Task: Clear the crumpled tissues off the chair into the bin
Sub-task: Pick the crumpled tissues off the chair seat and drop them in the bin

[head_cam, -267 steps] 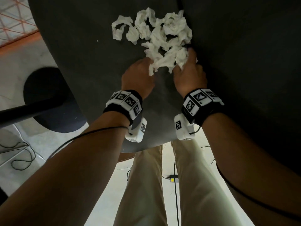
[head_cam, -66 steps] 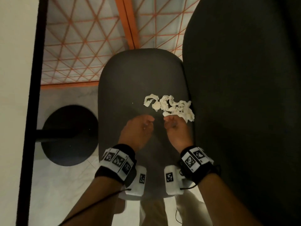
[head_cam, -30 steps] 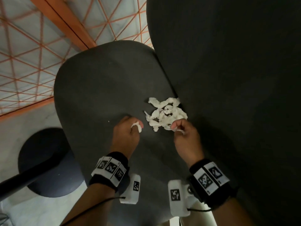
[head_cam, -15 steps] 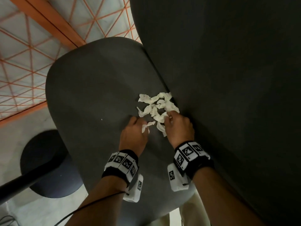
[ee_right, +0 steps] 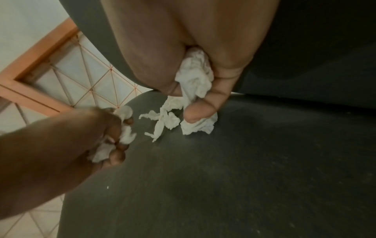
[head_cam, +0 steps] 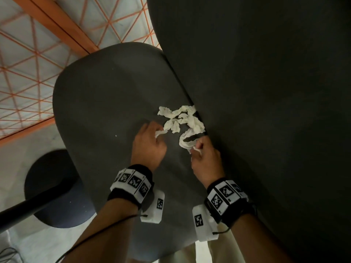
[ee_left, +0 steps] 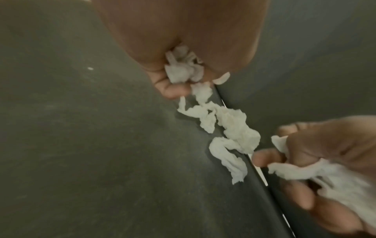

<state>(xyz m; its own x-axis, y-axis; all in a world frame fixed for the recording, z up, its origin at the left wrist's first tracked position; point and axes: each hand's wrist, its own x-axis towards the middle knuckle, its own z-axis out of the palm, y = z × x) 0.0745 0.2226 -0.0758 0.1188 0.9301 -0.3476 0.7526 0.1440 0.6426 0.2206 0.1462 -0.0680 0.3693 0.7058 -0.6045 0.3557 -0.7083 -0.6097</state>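
Several white crumpled tissues [head_cam: 182, 120] lie on the dark grey chair seat [head_cam: 106, 95], bunched against the seam with the backrest [head_cam: 256, 92]. My left hand [head_cam: 150, 143] rests on the seat left of the pile, its fingers curled round a wad of tissue [ee_left: 183, 69]. My right hand [head_cam: 205, 158] sits just below the pile and grips another bunch of tissue [ee_right: 195, 80], a strip of it trailing back toward the pile. In the left wrist view the loose tissues [ee_left: 227, 128] lie along the seam between both hands. No bin shows in any view.
A black round base [head_cam: 55, 188] with a dark pole [head_cam: 28, 207] stands on the pale floor left of the chair. An orange-lined tile pattern [head_cam: 38, 54] covers the floor beyond. Thin cables [head_cam: 9, 253] lie at the lower left. My pale trousers [head_cam: 218, 251] show below the seat's front edge.
Both hands have drawn back a little from the pile, each with tissue in its fingers. The right hand now pulls a strip out of the heap.
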